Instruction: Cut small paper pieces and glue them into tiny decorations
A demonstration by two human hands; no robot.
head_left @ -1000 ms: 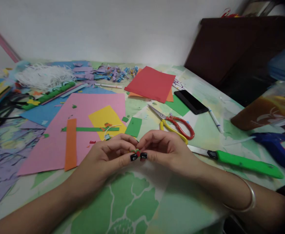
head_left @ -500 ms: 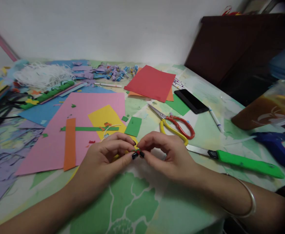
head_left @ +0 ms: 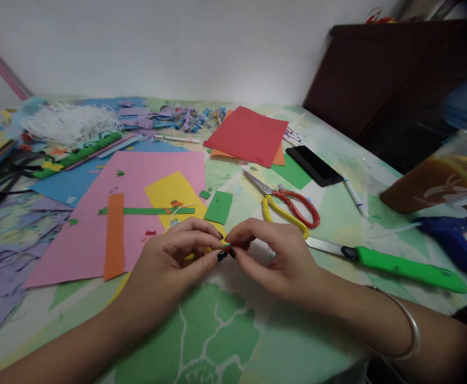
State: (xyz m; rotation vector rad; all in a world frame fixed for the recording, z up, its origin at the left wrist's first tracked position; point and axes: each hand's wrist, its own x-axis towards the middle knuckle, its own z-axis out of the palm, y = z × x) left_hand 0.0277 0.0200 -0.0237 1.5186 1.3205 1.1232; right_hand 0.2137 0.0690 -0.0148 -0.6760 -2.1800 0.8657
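Between the fingertips of both hands sits a tiny red and green piece (head_left: 227,248), mostly covered by the fingers. My left hand (head_left: 183,248) pinches it from the left, and my right hand (head_left: 279,256) pinches it from the right. Behind the hands lie a yellow sheet (head_left: 169,189) and a green paper rectangle (head_left: 218,207). Scissors (head_left: 285,200) with red and yellow handles rest just beyond my right hand. A green utility knife (head_left: 409,269), blade out, lies to the right of that hand.
A pink sheet (head_left: 77,234) carries an orange strip (head_left: 114,234) and a green strip (head_left: 145,211). Farther back are a red sheet (head_left: 249,136), a phone (head_left: 313,165) and white string (head_left: 71,122). A blue glue gun (head_left: 453,240) and a drink cup (head_left: 429,181) stand at the right.
Both hands hold nearly the same pose. The fingertips with the small piece have shifted very slightly to the right.
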